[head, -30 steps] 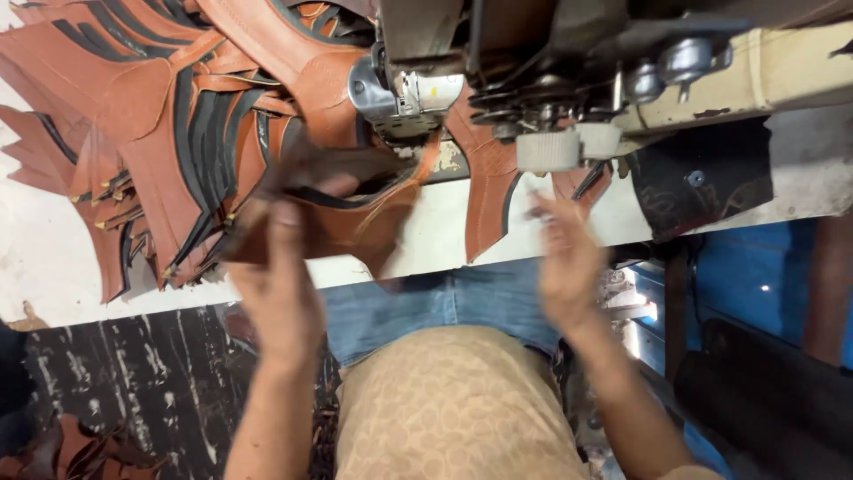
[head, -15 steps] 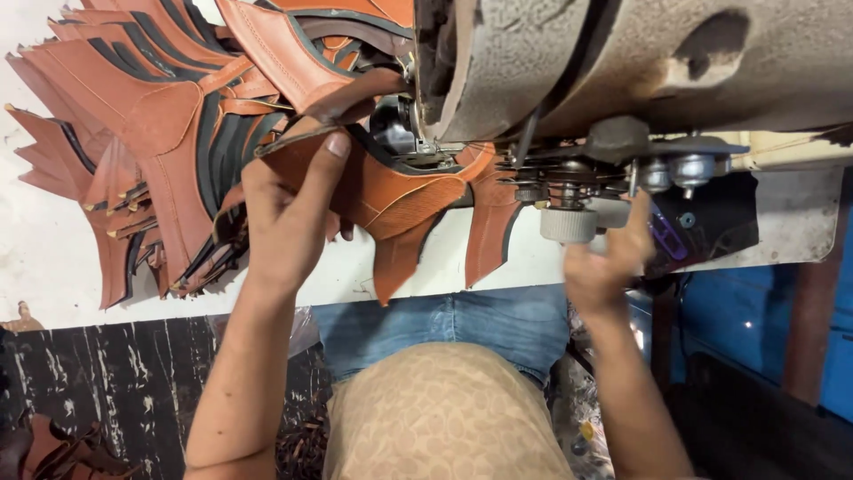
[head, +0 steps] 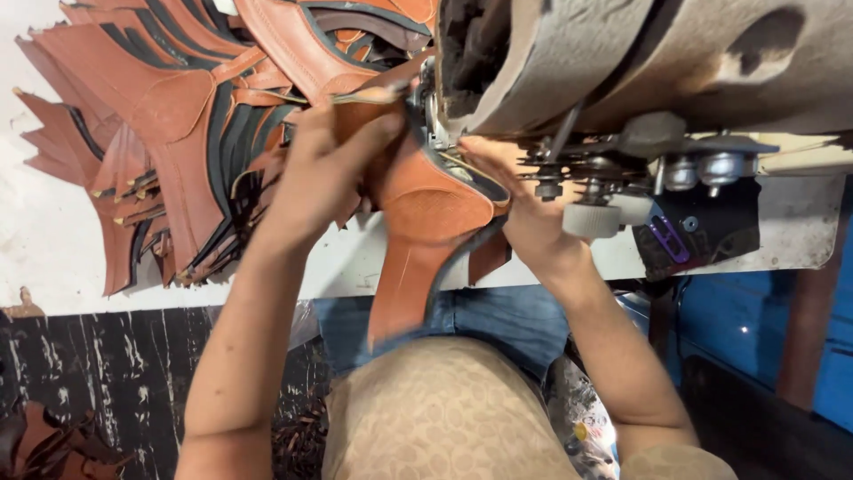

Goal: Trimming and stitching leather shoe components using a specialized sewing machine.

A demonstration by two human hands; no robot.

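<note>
A heap of cut brown leather pieces (head: 169,151) with dark edging lay fanned across the left of the white table (head: 53,240). Just beside it, the left hand (head: 324,173) pressed down on a brown leather piece (head: 422,209), fingers spread flat over its top end rather than curled round it. That piece ran under the sewing machine (head: 640,62) and hung tapering over the table's front edge towards the lap. The right hand (head: 524,209) lay on the piece's right side below the machine head, fingers stretched towards the needle area; whether they pinched the leather could not be told.
</note>
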